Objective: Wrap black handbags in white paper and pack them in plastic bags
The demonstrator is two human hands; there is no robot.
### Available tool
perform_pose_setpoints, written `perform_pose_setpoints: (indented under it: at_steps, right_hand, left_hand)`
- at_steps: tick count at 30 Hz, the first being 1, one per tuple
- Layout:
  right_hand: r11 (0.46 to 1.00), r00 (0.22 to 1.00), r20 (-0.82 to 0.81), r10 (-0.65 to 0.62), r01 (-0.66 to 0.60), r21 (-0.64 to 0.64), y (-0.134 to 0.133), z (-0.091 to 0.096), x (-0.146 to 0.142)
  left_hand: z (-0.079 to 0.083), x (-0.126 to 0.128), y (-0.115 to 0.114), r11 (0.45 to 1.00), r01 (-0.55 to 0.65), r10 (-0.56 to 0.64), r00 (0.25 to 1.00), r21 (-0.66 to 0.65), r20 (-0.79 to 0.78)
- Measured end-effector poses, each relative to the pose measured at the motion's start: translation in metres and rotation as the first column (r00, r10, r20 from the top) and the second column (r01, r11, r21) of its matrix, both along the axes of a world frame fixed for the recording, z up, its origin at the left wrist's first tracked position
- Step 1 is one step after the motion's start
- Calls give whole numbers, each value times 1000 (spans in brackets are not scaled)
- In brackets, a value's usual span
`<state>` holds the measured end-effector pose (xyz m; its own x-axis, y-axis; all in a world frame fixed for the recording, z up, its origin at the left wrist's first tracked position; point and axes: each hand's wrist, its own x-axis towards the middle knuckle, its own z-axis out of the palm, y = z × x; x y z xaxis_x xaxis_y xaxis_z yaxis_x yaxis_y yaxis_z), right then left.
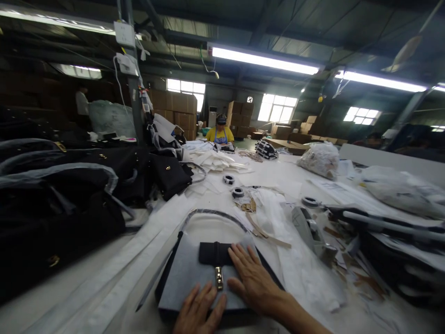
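A black handbag [174, 266] lies flat on the white table [288, 178] in front of me, its front covered by a grey sheet, with a black flap and a gold clasp [219, 277] showing in the middle. Its handle [212, 212] arches away from me. My left hand [196, 311] rests flat on the grey sheet at the near edge, fingers spread. My right hand [252, 278] lies flat on the bag just right of the clasp, fingers stretched out. Neither hand holds anything.
Wrapped black bags [59, 199] are stacked on the left. Tape rolls [237, 191], paper scraps and white wrapping lie beyond the bag. Plastic sacks [320, 160] and more bags fill the right side. A person in a yellow shirt [220, 132] sits at the far end.
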<state>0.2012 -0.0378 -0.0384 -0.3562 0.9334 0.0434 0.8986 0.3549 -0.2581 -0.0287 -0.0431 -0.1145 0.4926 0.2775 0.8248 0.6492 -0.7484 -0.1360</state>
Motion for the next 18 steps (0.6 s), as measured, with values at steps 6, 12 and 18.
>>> perform_pose_setpoints:
  at_steps: [6,12,18]
  right_hand:
    - [999,998,-68,5,-9,-50,9,68,-35]
    - [997,993,-90,76,-78,-19,20,22,-60]
    - [994,993,-96,69,-76,-80,24,13,-56]
  left_hand:
    - [1,-4,-2,1000,6,-7,1000,-25,-20]
    - [5,-6,1,1000,-7,6,999,-6,-50]
    - [9,-5,1,1000,-6,6,999,-17,-33]
